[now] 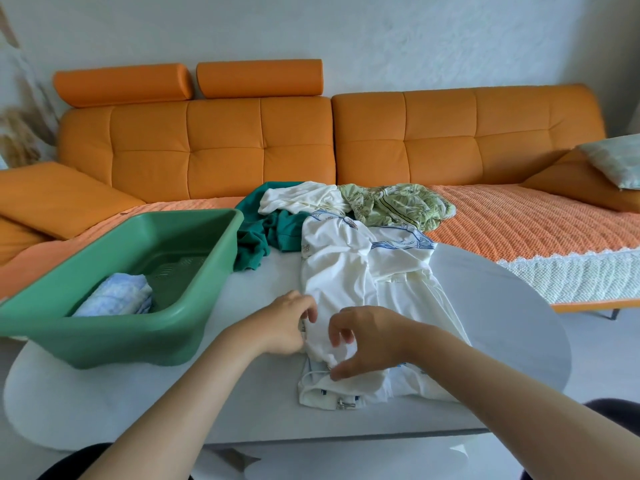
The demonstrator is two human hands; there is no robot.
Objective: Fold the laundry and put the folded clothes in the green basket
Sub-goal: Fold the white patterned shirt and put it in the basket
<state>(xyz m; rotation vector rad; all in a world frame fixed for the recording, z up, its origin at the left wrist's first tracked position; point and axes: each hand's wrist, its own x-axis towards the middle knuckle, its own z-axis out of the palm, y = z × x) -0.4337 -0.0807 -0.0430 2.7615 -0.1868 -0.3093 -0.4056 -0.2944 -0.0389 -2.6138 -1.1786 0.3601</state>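
Note:
A cream-white garment with blue trim (349, 271) lies stretched along the white table (502, 306), running from the far pile toward me. My left hand (284, 323) pinches its left edge near the lower end. My right hand (363, 341) hovers over the same end with curled fingers, thumb touching the cloth. The green basket (104, 327) stands on the table's left and holds a folded light-blue cloth (114, 296). A dark green garment (266, 230), another white piece (304, 197) and a green-patterned cloth (398, 204) lie heaped at the table's far edge.
An orange sofa (263, 133) with a woven orange cover (519, 220) runs behind the table. A pale patterned cushion (616, 157) sits at its right end. The table's rounded right rim curves close to the sofa seat.

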